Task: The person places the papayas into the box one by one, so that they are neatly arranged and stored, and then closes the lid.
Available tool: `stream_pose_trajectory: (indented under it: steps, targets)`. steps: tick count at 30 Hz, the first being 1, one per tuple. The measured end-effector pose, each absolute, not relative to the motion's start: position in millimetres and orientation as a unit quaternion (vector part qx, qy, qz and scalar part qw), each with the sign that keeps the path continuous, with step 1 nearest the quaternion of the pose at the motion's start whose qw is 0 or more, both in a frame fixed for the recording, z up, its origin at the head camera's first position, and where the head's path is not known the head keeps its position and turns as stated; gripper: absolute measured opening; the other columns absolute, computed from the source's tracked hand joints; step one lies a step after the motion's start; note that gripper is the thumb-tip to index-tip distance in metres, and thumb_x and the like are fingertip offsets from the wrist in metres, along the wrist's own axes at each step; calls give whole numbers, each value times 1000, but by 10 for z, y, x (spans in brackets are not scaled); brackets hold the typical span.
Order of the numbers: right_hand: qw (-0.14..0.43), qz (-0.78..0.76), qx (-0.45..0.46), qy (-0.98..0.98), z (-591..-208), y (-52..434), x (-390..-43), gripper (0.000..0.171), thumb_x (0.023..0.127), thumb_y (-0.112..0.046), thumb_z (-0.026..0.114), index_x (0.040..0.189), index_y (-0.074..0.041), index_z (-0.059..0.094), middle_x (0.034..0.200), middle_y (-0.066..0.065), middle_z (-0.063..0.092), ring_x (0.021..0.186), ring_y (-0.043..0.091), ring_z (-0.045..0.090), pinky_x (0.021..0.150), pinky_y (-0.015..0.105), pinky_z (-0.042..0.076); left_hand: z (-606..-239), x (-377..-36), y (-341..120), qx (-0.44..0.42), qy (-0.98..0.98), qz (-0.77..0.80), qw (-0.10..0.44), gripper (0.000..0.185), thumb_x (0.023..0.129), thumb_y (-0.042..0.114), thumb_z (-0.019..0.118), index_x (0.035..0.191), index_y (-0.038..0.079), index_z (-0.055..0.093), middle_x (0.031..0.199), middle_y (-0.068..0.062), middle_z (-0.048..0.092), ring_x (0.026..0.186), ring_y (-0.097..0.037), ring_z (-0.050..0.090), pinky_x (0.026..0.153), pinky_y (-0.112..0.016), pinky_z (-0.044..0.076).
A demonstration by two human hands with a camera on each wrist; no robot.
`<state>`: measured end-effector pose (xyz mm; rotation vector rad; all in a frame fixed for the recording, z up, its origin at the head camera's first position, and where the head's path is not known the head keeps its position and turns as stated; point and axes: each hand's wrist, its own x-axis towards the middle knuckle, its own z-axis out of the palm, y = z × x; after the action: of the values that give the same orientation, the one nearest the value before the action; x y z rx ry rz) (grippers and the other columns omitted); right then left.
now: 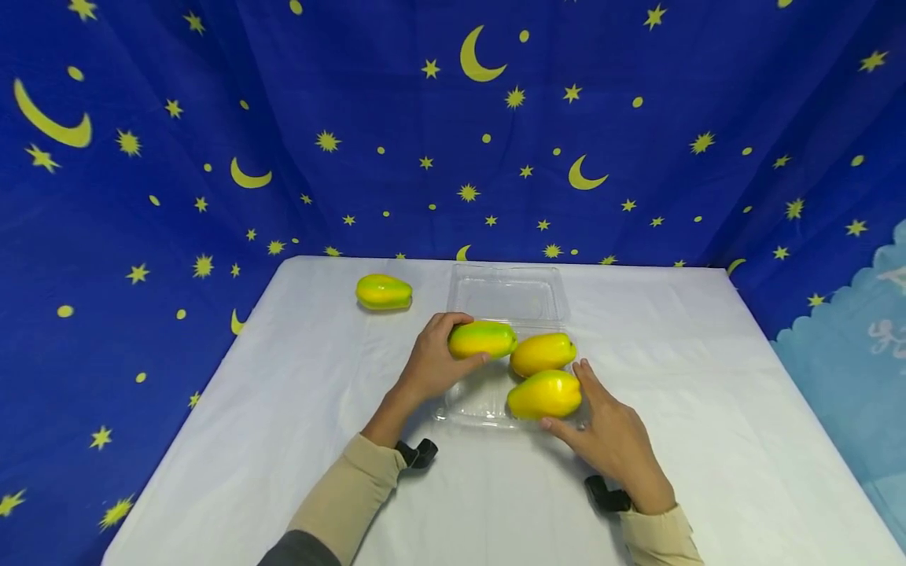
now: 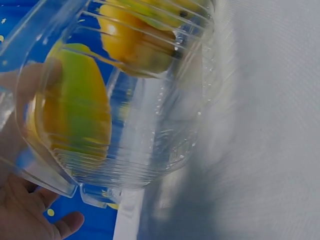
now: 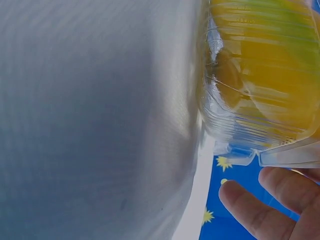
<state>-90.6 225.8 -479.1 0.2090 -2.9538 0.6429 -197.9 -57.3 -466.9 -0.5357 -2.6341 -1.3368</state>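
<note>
"What lay around the left hand (image 1: 440, 358)?"

"The held fruit (image 1: 483, 339) sat in its grasp, toward the far left of the tray (image 1: 476, 399); I couldn't tell whether it touched the bottom."

"And the right hand (image 1: 617, 436)?"

"Just left of it, in the tray, lay the near fruit (image 1: 545, 395), with the far fruit (image 1: 542, 354) behind that."

"Farther out?"

"Beyond both hands, behind the tray, lay the lid (image 1: 508, 292). The lone fruit (image 1: 384, 292) rested on the table (image 1: 708, 409), beyond the left hand and leftward. Behind the table hung the curtain (image 1: 396, 102)."

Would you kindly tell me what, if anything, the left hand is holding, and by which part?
The left hand holds a green-yellow fruit by its left end, between fingers and thumb.
</note>
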Motion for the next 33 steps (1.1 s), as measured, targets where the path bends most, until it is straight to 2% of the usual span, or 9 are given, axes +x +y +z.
stream_pose_trajectory:
  steps: [6, 16, 24, 33]
  targets:
    - [54, 209, 63, -974, -4791, 2251, -906, 111, 79, -79, 61, 156, -4, 33, 159, 17, 37, 104, 43, 68, 82, 55, 57, -4698, -1990, -556, -178, -877, -440, 70, 62, 78, 45, 84, 129, 21, 59, 128, 0, 58, 116, -19, 55, 103, -41, 45]
    - [52, 204, 65, -975, -4790, 2251, -906, 110, 79, -78, 63, 155, -4, 34, 159, 18, 37, 84, 30, 70, 77, 52, 58, -4731, -1991, -531, -189, -884, -422, 67, 61, 79, 47, 83, 129, 22, 58, 128, 1, 58, 118, -19, 57, 103, -41, 47]
    - [43, 206, 63, -976, -4787, 2250, -895, 111, 79, -79, 62, 156, -5, 32, 160, 16, 36, 62, 14, 55, 74, 50, 58, -4724, -1971, -517, -191, -888, -413, 63, 62, 78, 47, 83, 129, 21, 58, 130, 0, 57, 119, -20, 57, 103, -41, 47]
    - [41, 211, 59, -975, -4781, 2276, -900, 112, 78, -79, 62, 157, -6, 31, 161, 15, 35, 61, 15, 54, 77, 52, 57, -4719, -1986, -502, -186, -893, -406, 55, 62, 77, 48, 83, 127, 19, 61, 129, 1, 58, 123, -20, 52, 106, -41, 45]
